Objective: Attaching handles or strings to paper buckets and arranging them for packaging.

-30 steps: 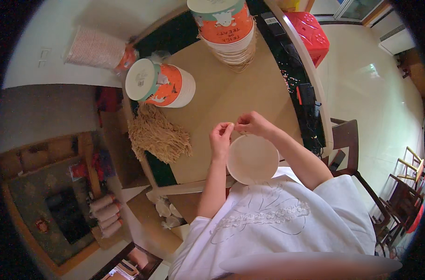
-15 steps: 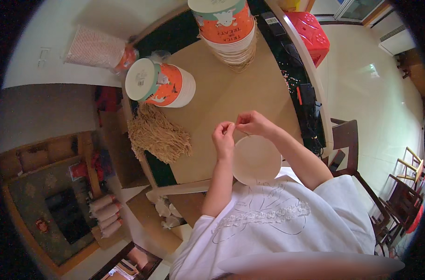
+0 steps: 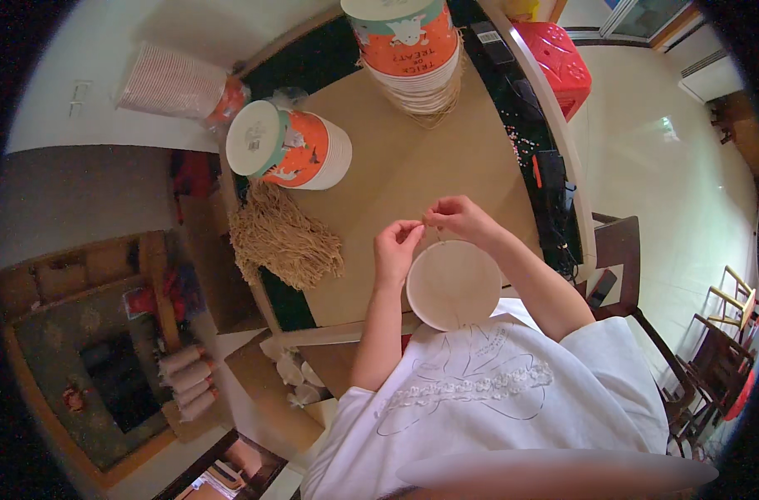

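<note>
Both bare forearms are coming up from the lower edge, out of the short white sleeves, and converging toward the middle of the view. The left forearm is running almost straight up, its wrist held in line. The left hand (image 3: pixel 395 249) is curling loosely, with thumb and forefinger pinching together at its upper right. The right forearm is angling in from the right, bending at the elbow. The right hand (image 3: pixel 461 221) is lying knuckles up, its fingers pinching at its left tip. The 2 pinches are nearly meeting, fingertips just beside each other.
</note>
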`<state>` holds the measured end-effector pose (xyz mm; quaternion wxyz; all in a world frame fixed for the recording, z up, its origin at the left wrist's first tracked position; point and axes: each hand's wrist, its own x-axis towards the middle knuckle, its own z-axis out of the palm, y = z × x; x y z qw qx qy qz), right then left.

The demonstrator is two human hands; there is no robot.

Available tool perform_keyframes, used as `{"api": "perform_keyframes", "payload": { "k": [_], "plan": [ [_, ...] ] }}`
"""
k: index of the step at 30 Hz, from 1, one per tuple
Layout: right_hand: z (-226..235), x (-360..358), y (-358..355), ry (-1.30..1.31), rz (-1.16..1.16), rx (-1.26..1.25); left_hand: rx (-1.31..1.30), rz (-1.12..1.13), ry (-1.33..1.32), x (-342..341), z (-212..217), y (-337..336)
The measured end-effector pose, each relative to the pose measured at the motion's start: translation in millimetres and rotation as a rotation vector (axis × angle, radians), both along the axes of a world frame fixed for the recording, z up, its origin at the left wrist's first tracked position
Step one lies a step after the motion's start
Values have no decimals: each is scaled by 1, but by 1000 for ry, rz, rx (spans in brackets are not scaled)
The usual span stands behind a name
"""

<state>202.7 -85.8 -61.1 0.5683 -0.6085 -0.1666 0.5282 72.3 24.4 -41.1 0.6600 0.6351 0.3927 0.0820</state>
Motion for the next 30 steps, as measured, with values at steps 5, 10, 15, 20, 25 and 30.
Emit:
{"api": "perform_keyframes", "payload": {
  "k": [5,10,15,20,25,30],
  "plan": [
    [0,2,3,34,-70,27,202,-95,81,-3,0,-1],
    [-8,0,-7,104,-97,-29,273,-153,133,-10,6,-5],
    [-8,21,-29,138,-229,-71,349,-134,104,-30,1,-2],
    [-7,22,-27,165,-163,13,163,-219,165,-20,10,2],
    [-7,11,-22,56,-114,66,-89,-225,16,5,4,8],
    [-7,9,-21,78,-106,55,-122,-495,149,20,20,5]
  ]
}}
